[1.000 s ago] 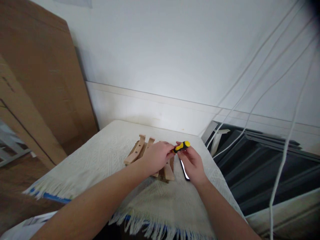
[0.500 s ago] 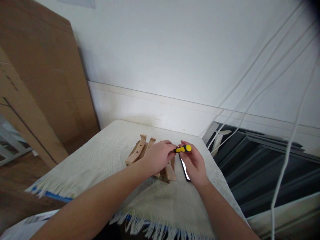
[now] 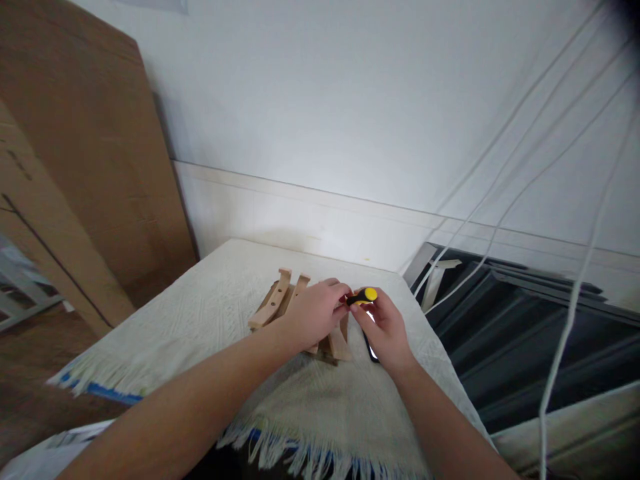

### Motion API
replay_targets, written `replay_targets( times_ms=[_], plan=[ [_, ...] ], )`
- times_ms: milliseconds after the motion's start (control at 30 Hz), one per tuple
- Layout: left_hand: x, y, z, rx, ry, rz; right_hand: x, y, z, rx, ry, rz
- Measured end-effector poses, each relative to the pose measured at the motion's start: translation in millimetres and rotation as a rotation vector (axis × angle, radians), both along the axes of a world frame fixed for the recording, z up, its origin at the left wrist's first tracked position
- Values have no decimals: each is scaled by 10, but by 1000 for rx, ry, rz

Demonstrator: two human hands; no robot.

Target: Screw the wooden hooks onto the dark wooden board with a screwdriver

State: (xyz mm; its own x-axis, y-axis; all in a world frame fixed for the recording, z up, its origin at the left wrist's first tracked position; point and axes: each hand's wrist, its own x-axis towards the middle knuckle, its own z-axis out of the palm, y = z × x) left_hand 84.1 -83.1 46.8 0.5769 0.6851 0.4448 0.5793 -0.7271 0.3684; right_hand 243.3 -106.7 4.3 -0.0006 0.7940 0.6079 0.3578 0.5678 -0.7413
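Note:
My right hand [image 3: 387,328] is closed around the black and yellow handle of a screwdriver [image 3: 363,297], whose butt end faces me. My left hand [image 3: 316,313] is closed, with thumb and fingertips pinched together at the screwdriver's front end. What those fingers hold, and the screwdriver's tip, are hidden. Under and beside my left hand lies a group of light wooden pieces [image 3: 273,307], curved bars with dark round holes. Partly covered by my right hand, a phone [image 3: 372,350] with a bright screen lies on the cloth.
A cream fringed cloth [image 3: 200,320] covers the table, which stands against a white wall [image 3: 320,120]. To the left rises a large cardboard box [image 3: 100,153]. Dark panels [image 3: 525,320] lean at the right, with white cables [image 3: 570,307] hanging across them.
My right hand has shifted slightly left, taking the screwdriver handle with it; its fingers now wrap farther forward on the handle. My left hand has stayed nearly in place.

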Motion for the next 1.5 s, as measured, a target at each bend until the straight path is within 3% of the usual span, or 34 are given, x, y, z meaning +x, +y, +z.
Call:
replay_targets(
  times_ms=[433,767,1067,1500],
  plan=[
    [3,-32,20,-5,18,34,-13,38,-57,-5,26,-30],
    [8,-7,-13,19,20,2,-23,-27,62,77,-121,-26],
    [4,-41,15,-12,-5,105,-17,35,-11,-22,-17,-113],
    [-9,-20,5,-10,38,60,-20,-28,69,56,-123,-25]
  ],
)
